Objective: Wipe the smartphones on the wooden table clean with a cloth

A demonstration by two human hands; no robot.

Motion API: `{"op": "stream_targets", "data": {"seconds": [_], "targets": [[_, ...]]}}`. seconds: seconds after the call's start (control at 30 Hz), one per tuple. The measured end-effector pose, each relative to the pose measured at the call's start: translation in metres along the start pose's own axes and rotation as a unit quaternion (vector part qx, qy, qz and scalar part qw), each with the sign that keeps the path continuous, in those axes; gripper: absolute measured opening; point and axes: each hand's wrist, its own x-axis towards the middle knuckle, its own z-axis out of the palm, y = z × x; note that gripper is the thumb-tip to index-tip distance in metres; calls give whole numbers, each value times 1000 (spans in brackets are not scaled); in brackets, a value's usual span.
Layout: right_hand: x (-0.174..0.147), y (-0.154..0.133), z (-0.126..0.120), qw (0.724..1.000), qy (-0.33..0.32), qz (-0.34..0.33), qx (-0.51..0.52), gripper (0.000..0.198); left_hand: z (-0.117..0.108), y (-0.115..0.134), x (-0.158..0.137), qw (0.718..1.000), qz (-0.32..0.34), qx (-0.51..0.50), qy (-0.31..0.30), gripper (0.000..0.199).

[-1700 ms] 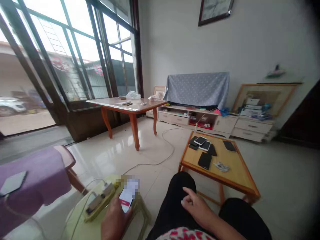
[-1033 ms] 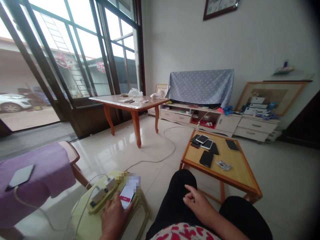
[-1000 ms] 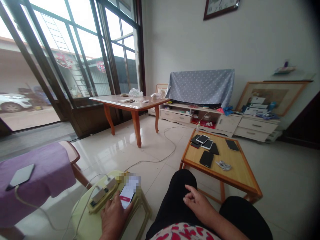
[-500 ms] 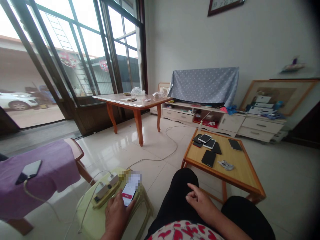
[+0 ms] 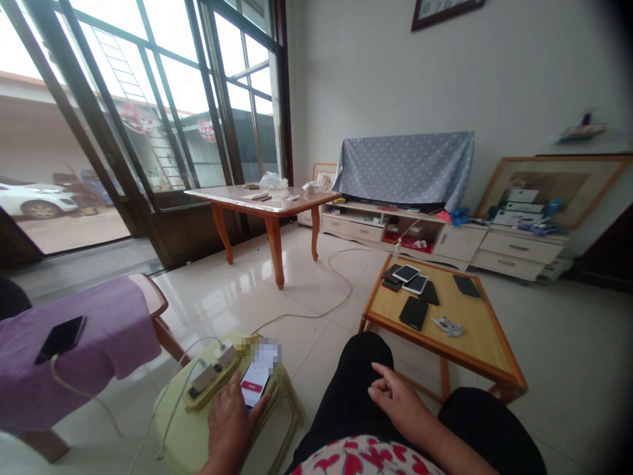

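Note:
My left hand (image 5: 230,419) is closed around the lower part of a smartphone (image 5: 254,384), held above a pale green plastic stool (image 5: 173,402). The phone's lit screen shows a red button low down; its upper part is blurred out. On the stool, beside that hand, lies a power strip (image 5: 205,389) with white charger plugs (image 5: 225,355) and cables. Over my lap, my right hand (image 5: 395,397) holds nothing; its index finger points out and the others are loosely curled. Between it and the phone are my black-clad legs (image 5: 346,389).
At right, a low wooden table (image 5: 475,343) carries several phones (image 5: 413,313) and a crumpled grey-white item (image 5: 449,326). A purple cloth (image 5: 119,323) at left bears a charging phone (image 5: 62,338). A cable (image 5: 316,315) crosses the floor towards a larger table (image 5: 291,204).
The phone on the purple cloth now looks dark, where its screen was pale before. The view has shifted very slightly. Both hands keep their places.

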Motion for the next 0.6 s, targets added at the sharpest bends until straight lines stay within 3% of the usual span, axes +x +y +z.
{"op": "stream_targets", "data": {"seconds": [0.37, 0.6], "targets": [[1, 4, 2, 1000, -2, -3, 5, 67, -2, 2, -3, 1000, 9, -21, 16, 84], [2, 4, 2, 1000, -7, 1, -4, 68, -12, 8, -9, 1000, -21, -3, -22, 77]]}}
